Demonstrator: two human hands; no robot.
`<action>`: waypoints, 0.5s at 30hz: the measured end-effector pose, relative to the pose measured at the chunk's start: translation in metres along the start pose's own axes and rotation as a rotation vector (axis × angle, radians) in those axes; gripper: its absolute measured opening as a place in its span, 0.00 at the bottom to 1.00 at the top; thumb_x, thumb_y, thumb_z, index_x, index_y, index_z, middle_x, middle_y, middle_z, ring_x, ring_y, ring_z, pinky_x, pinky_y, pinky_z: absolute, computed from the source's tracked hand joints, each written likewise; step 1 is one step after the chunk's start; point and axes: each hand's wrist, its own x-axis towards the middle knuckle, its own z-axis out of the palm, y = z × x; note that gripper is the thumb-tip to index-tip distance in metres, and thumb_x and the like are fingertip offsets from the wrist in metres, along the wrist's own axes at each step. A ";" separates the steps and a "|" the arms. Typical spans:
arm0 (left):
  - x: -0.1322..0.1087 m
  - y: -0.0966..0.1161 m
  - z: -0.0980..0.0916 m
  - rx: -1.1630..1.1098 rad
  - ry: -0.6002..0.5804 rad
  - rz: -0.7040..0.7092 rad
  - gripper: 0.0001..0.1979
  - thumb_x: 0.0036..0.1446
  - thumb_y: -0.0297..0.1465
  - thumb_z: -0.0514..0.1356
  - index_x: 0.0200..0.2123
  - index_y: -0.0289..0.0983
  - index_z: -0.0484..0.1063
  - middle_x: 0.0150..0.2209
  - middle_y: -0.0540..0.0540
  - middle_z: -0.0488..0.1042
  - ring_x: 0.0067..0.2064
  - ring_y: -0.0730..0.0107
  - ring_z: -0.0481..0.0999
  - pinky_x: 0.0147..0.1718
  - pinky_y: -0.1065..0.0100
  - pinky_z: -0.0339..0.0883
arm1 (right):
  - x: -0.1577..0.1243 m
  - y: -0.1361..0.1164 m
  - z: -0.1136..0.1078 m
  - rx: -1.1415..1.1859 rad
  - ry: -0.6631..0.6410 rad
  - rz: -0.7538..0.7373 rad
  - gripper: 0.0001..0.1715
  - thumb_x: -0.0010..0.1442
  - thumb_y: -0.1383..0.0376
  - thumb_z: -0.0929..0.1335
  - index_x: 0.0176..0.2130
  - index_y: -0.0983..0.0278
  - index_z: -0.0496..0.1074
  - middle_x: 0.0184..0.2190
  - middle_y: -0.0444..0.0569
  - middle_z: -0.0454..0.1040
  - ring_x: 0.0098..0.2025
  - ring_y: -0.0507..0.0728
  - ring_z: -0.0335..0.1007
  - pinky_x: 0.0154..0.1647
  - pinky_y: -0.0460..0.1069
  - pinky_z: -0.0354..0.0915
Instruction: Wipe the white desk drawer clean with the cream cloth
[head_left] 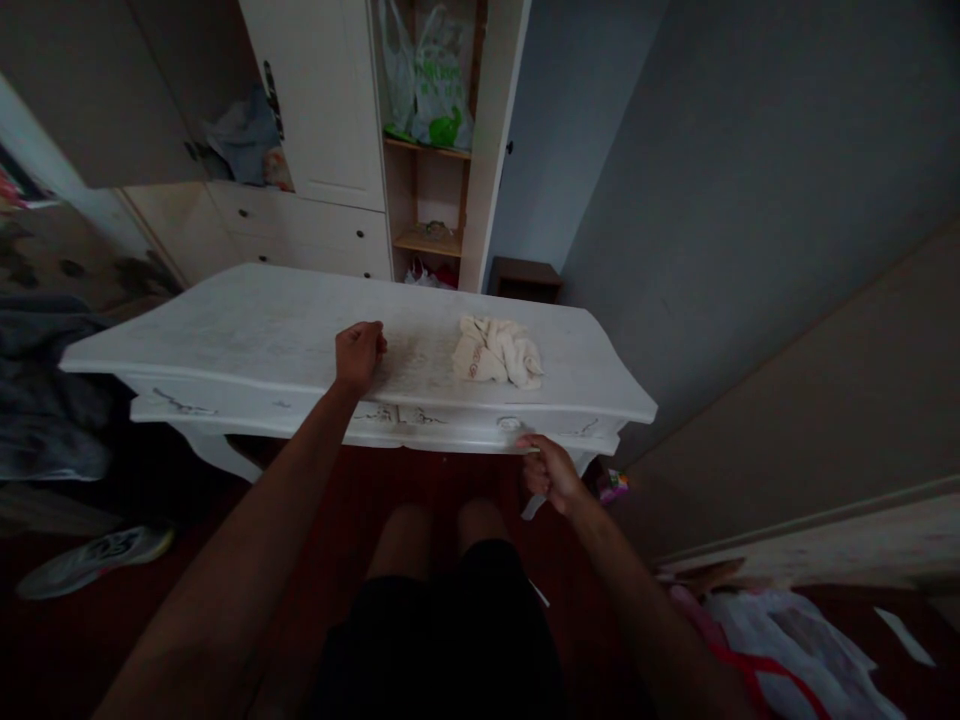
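A white table (247,320) with carved drawer fronts spans the middle of the view. My left hand (361,355) rests on its top near the front edge, fingers curled closed; whatever they may hold is hidden. Just below the right drawer knob (509,424), my right hand (550,472) is closed around a thin pale strip (533,507), whose end hangs below the fingers. A crumpled cream cloth (496,353) lies on the tabletop between and beyond the two hands.
Behind the table stands a white wardrobe (330,110) with an open door and bags on its shelves. A shoe (97,560) lies on the red floor at left. Plastic bags (787,640) sit at lower right, beside a grey wall.
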 end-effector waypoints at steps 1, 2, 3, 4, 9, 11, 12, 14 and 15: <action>0.000 -0.001 0.000 0.007 -0.005 0.009 0.13 0.48 0.34 0.59 0.15 0.38 0.63 0.14 0.53 0.63 0.15 0.79 0.58 0.13 0.73 0.49 | 0.003 0.005 0.004 0.008 -0.045 0.115 0.15 0.54 0.53 0.70 0.33 0.61 0.68 0.10 0.29 0.48 0.11 0.45 0.35 0.12 0.42 0.33; 0.000 -0.001 -0.001 0.015 -0.010 0.024 0.14 0.48 0.34 0.58 0.15 0.38 0.63 0.14 0.53 0.63 0.15 0.79 0.58 0.13 0.73 0.49 | 0.007 0.008 0.008 0.039 -0.081 0.192 0.17 0.56 0.51 0.70 0.34 0.61 0.69 0.10 0.29 0.48 0.11 0.45 0.34 0.12 0.42 0.33; 0.001 -0.002 -0.001 0.023 -0.016 0.041 0.14 0.49 0.34 0.58 0.15 0.38 0.63 0.14 0.53 0.63 0.15 0.79 0.58 0.14 0.73 0.49 | 0.011 0.009 0.010 0.090 -0.109 0.236 0.19 0.58 0.49 0.69 0.36 0.62 0.70 0.10 0.29 0.48 0.12 0.45 0.34 0.12 0.42 0.33; 0.001 -0.003 -0.001 0.030 -0.019 0.057 0.14 0.49 0.35 0.58 0.14 0.38 0.63 0.14 0.53 0.62 0.15 0.79 0.58 0.14 0.73 0.49 | 0.017 0.008 0.011 0.154 -0.134 0.258 0.21 0.59 0.47 0.68 0.37 0.63 0.71 0.10 0.29 0.48 0.11 0.45 0.34 0.12 0.42 0.34; 0.002 -0.006 -0.002 0.059 -0.018 0.078 0.14 0.49 0.35 0.58 0.15 0.38 0.64 0.14 0.53 0.62 0.15 0.78 0.58 0.15 0.73 0.50 | 0.038 0.001 0.015 0.408 -0.160 0.267 0.22 0.63 0.51 0.65 0.35 0.67 0.73 0.08 0.29 0.46 0.11 0.45 0.34 0.11 0.41 0.35; 0.002 -0.006 -0.002 0.068 -0.020 0.073 0.14 0.49 0.35 0.58 0.15 0.38 0.65 0.14 0.53 0.62 0.15 0.78 0.58 0.15 0.73 0.50 | 0.041 0.002 0.018 0.449 -0.125 0.258 0.19 0.63 0.53 0.65 0.32 0.66 0.72 0.08 0.29 0.46 0.10 0.44 0.34 0.10 0.41 0.35; 0.002 -0.006 -0.001 0.067 -0.018 0.072 0.14 0.49 0.35 0.58 0.15 0.38 0.64 0.13 0.53 0.62 0.15 0.78 0.58 0.15 0.73 0.50 | 0.042 0.003 0.020 0.459 -0.109 0.255 0.18 0.63 0.54 0.65 0.31 0.65 0.71 0.08 0.29 0.46 0.10 0.44 0.34 0.10 0.41 0.35; 0.002 -0.006 -0.001 0.059 -0.019 0.073 0.14 0.49 0.35 0.58 0.14 0.38 0.64 0.13 0.53 0.62 0.15 0.78 0.58 0.15 0.72 0.49 | 0.041 0.005 0.023 0.465 -0.085 0.249 0.19 0.63 0.54 0.64 0.28 0.64 0.70 0.08 0.30 0.45 0.10 0.45 0.33 0.10 0.41 0.35; 0.003 -0.005 -0.001 0.056 -0.021 0.073 0.14 0.49 0.35 0.58 0.14 0.38 0.64 0.14 0.53 0.62 0.15 0.78 0.58 0.14 0.72 0.49 | 0.040 0.005 0.025 0.459 -0.075 0.245 0.20 0.64 0.54 0.63 0.27 0.64 0.69 0.08 0.30 0.45 0.10 0.45 0.33 0.09 0.41 0.35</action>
